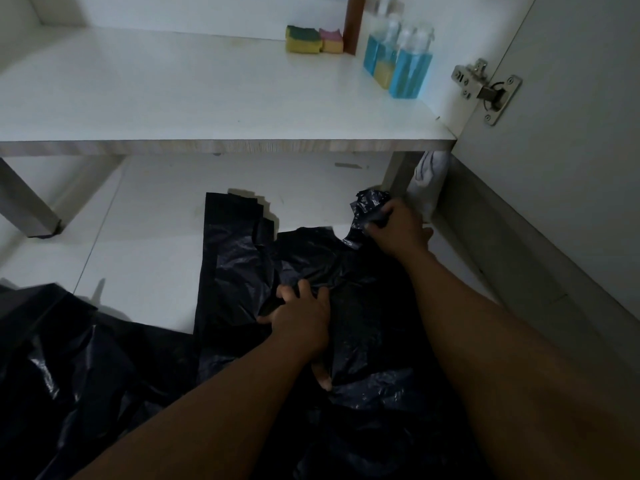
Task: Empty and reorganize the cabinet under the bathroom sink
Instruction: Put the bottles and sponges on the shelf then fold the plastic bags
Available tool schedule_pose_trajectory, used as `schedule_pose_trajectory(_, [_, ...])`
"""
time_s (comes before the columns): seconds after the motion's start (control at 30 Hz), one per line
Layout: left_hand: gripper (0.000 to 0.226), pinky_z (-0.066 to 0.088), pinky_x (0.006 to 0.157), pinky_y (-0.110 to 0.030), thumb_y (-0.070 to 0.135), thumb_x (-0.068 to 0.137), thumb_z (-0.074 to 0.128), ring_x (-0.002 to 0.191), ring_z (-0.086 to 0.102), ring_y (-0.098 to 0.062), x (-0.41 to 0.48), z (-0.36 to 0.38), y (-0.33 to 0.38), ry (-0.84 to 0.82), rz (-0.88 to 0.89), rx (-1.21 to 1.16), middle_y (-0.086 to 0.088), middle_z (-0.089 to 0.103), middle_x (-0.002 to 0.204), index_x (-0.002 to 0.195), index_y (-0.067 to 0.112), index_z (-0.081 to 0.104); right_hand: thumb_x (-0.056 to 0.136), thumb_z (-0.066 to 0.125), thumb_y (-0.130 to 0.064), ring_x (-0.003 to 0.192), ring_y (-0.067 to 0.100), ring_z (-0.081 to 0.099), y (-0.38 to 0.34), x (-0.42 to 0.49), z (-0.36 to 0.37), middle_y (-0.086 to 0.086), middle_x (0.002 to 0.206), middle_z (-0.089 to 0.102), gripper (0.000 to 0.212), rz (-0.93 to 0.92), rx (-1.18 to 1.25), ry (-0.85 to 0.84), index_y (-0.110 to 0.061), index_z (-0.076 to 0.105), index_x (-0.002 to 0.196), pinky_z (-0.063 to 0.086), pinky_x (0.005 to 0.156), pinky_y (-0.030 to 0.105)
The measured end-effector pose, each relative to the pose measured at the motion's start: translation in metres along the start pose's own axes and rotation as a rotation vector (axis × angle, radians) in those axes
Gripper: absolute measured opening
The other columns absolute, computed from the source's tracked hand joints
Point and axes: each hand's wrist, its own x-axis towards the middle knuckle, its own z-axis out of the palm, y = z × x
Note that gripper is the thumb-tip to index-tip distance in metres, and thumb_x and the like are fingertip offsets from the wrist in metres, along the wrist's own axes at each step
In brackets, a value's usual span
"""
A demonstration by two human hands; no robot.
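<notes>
Lying crumpled on the white floor (156, 237) below the cabinet shelf (173, 98), the black plastic bag (346, 265) is running off the bottom edge, dim and hard to read, while the right hand (398, 230) is clutching its bunched handle and the left hand (301, 322) is gripping a fold.

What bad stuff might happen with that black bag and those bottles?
The bag may rip if pulled hard: the right hand grips its handle and the left hand grips its middle. The bottles of blue liquid stand near the shelf's front corner, so a bump to the shelf might tip them.
</notes>
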Motion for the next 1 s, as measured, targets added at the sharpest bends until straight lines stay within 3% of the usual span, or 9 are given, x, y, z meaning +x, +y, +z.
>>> schedule_pose_trajectory(0.07, [0.15,0.035,0.095,-0.077,0.042,0.047,0.097,0.142,-0.003,-0.049,0.0,0.0,0.0,0.004,-0.002,0.003,-0.011,-0.008,0.156,0.153,0.026,-0.007,0.075,0.073,-0.038,0.119,0.027,0.049,-0.009,0.004,-0.004,-0.001,0.118,0.059,0.042,0.076,0.099,0.117,-0.026,0.051,0.11,0.027,0.101,0.049])
schedule_pose_trajectory(0.2, [0.15,0.036,0.094,-0.077,0.041,0.046,0.097,0.141,-0.003,-0.048,-0.001,0.0,0.0,0.0,-0.003,0.002,-0.011,-0.006,0.155,0.152,0.027,-0.008,0.058,0.068,-0.046,0.11,0.026,0.059,-0.017,0.018,0.001,0.0,0.11,0.064,0.053,0.095,0.056,-0.108,-0.028,0.057,0.106,0.039,0.101,0.051])
schedule_pose_trajectory(0.37, [0.151,0.036,0.094,-0.077,0.042,0.046,0.097,0.141,-0.004,-0.048,0.0,-0.001,0.001,-0.005,-0.012,-0.003,-0.01,-0.007,0.155,0.152,0.028,-0.01,0.084,0.053,0.001,0.102,0.024,0.06,-0.022,0.02,-0.004,0.011,0.112,0.065,0.025,-0.053,0.29,-0.05,-0.01,0.064,0.104,0.047,0.087,0.028])
schedule_pose_trajectory(0.47, [0.152,0.036,0.094,-0.077,0.042,0.046,0.097,0.14,-0.002,-0.048,0.001,-0.002,0.001,-0.015,-0.014,0.003,-0.011,-0.007,0.154,0.152,0.028,-0.011,0.089,0.046,0.009,0.083,0.024,0.064,-0.023,0.022,-0.008,0.022,0.101,0.07,0.028,-0.029,0.418,-0.068,-0.003,0.072,0.089,0.054,0.068,0.022])
schedule_pose_trajectory(0.53, [0.152,0.036,0.094,-0.077,0.042,0.045,0.097,0.139,0.0,-0.048,0.002,-0.002,0.001,-0.011,-0.013,0.004,-0.01,-0.005,0.153,0.152,0.028,-0.01,0.092,0.048,0.007,0.079,0.02,0.064,-0.023,0.023,-0.013,0.02,0.102,0.07,0.026,-0.014,0.487,-0.069,0.0,0.073,0.093,0.054,0.062,0.014])
schedule_pose_trajectory(0.67, [0.148,0.037,0.093,-0.077,0.039,0.047,0.097,0.139,-0.001,-0.048,0.001,-0.001,0.001,0.003,-0.017,-0.012,-0.01,-0.003,0.152,0.151,0.027,-0.007,0.092,0.045,0.009,0.099,0.015,0.061,-0.019,0.026,-0.023,0.013,0.117,0.066,0.035,-0.071,0.452,0.021,-0.004,0.07,0.112,0.052,0.087,0.02])
schedule_pose_trajectory(0.73, [0.148,0.037,0.093,-0.077,0.038,0.047,0.098,0.14,-0.002,-0.048,0.001,-0.002,0.002,0.006,-0.026,-0.012,-0.009,-0.003,0.152,0.151,0.027,-0.007,0.091,0.044,0.01,0.106,0.018,0.057,-0.015,0.026,-0.024,0.016,0.124,0.062,0.035,-0.148,0.329,0.034,0.001,0.067,0.115,0.042,0.086,0.011])
schedule_pose_trajectory(0.83, [0.15,0.036,0.092,-0.078,0.039,0.045,0.098,0.14,-0.002,-0.048,0.002,-0.002,0.003,0.001,-0.037,-0.013,-0.009,-0.004,0.153,0.151,0.028,-0.009,0.087,0.046,0.012,0.118,0.027,0.054,-0.012,0.025,-0.021,0.02,0.127,0.057,0.035,-0.255,0.236,0.068,0.007,0.064,0.117,0.036,0.093,0.012])
schedule_pose_trajectory(1.0, [0.151,0.037,0.091,-0.078,0.04,0.046,0.098,0.14,-0.002,-0.048,0.003,-0.002,0.003,0.002,-0.033,-0.009,-0.01,-0.006,0.154,0.151,0.027,-0.011,0.083,0.063,-0.002,0.102,0.021,0.065,-0.015,0.024,-0.016,0.009,0.108,0.068,0.029,-0.025,0.653,0.158,-0.005,0.068,0.111,0.052,0.092,0.026])
